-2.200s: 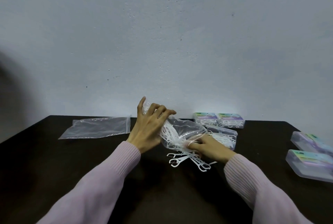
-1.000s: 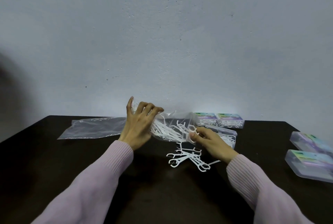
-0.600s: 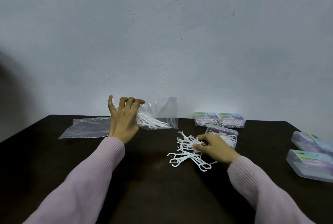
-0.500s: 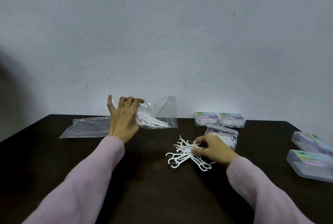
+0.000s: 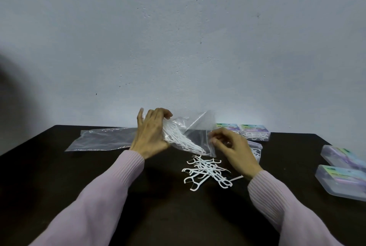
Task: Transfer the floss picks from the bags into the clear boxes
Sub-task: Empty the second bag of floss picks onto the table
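Two hands: left hand point(image 5: 151, 133) grips bag point(image 5: 195, 137); right hand point(image 5: 234, 149) loosely curled, empty, beside it.

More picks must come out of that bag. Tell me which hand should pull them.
Right. The right hand hovers at the open mouth of the bag, holding nothing, while the left hand grips the bag's closed end and picks inside.

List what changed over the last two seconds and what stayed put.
The left hand carried the bag of picks leftward, then back toward centre, still gripping it. The right hand left a bunch on the loose pile, then rose to the bag's mouth. The empty bag and clear boxes stayed put.
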A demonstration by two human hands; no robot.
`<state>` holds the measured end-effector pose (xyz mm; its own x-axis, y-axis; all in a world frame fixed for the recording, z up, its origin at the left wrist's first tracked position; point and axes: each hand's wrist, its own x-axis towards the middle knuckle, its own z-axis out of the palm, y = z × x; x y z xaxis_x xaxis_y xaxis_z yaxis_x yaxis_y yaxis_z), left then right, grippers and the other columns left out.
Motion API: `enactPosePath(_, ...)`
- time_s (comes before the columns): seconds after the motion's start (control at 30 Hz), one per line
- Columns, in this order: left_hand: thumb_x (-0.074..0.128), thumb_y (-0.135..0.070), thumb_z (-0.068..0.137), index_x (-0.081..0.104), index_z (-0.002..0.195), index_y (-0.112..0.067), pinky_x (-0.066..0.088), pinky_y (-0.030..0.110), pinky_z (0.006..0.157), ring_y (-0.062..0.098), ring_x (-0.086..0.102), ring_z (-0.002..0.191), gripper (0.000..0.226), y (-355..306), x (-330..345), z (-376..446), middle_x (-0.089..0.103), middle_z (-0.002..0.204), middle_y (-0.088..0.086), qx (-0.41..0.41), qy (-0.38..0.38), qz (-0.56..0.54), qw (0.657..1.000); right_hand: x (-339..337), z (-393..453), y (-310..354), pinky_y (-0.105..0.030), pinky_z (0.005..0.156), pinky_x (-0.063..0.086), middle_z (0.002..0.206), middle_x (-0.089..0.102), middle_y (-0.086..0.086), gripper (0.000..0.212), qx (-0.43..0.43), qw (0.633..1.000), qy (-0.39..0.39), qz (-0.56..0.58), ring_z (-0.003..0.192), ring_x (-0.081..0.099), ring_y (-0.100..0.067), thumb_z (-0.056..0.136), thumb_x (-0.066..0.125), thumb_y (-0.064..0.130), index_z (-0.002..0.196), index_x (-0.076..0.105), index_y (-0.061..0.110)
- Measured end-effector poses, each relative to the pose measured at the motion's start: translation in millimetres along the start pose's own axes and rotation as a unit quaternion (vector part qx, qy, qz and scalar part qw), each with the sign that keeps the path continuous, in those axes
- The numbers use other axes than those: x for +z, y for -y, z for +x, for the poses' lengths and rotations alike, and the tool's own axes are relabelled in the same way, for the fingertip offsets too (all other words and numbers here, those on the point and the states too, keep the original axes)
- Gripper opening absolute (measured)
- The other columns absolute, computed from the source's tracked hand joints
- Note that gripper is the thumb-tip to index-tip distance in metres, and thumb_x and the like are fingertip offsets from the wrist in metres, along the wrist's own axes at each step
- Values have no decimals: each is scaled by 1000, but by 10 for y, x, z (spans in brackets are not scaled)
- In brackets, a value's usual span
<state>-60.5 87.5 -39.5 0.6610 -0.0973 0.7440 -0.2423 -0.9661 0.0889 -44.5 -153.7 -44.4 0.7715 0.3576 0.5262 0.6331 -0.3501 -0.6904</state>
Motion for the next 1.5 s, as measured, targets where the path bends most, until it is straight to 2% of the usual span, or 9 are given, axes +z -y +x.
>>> enactPosePath(0.27,71,-24,63,54,115,-10,8,55,110,26,55,109,57,-140,104,-68,61,111,6,77,16,15,997,16,-12,7,-5,74,46,104,64,7,24,18,996,47,79,85,59,13,80,69,11,101,62,4)
enactPosePath(0.4,69,-26,59,44,124,-17,15,62,107,23,53,110,70,-148,153,-90,60,112,4,118,27,80,989,-41,-6,51,-12,87,48,119,60,9,33,19,989,60,133,101,60,5,78,69,16,106,57,28)
enactPosePath(0.53,79,-47,45,43,123,-18,30,57,100,18,47,105,90,-130,201,-104,60,109,2,139,18,123,982,-40,-20,101,-20,93,48,118,61,9,48,19,988,73,134,104,59,3,70,69,34,116,54,34)
enactPosePath(0.7,39,-85,61,46,118,-23,23,40,93,11,42,101,84,-195,208,-174,58,107,-4,85,14,104,991,-47,-22,112,-19,94,47,118,59,16,44,13,989,79,123,103,58,7,68,66,40,110,55,35)
enactPosePath(0.83,59,-65,58,47,111,-24,25,37,80,12,43,95,68,-198,176,-146,59,99,-4,100,-17,120,988,-52,-32,117,-6,86,44,116,60,11,47,11,989,100,113,103,58,6,73,65,37,117,49,41)
enactPosePath(0.97,85,-37,36,46,114,-24,11,30,74,13,40,95,88,-201,145,-131,62,101,-5,99,-2,152,984,-55,-42,149,-4,86,43,115,58,17,46,2,987,104,126,103,57,11,75,66,30,116,49,41)
enactPosePath(1.2,84,-34,33,44,99,-20,19,43,96,17,64,80,78,-206,164,-118,63,83,-6,95,0,186,978,-12,-28,83,-19,91,50,112,63,8,41,11,991,106,78,101,62,-2,81,68,17,114,50,34)
enactPosePath(1.3,83,-30,31,43,95,-20,20,36,90,14,60,69,77,-251,150,-97,57,77,-6,88,25,165,982,27,-35,60,-9,80,50,101,60,14,37,38,988,149,14,88,59,5,82,67,17,111,46,27)
enactPosePath(1.5,64,-20,66,49,111,-15,10,34,89,17,52,97,48,-371,35,-77,52,100,-2,81,87,103,988,53,-34,-9,0,63,38,96,53,11,27,49,972,211,-89,77,49,4,89,58,21,113,53,10)
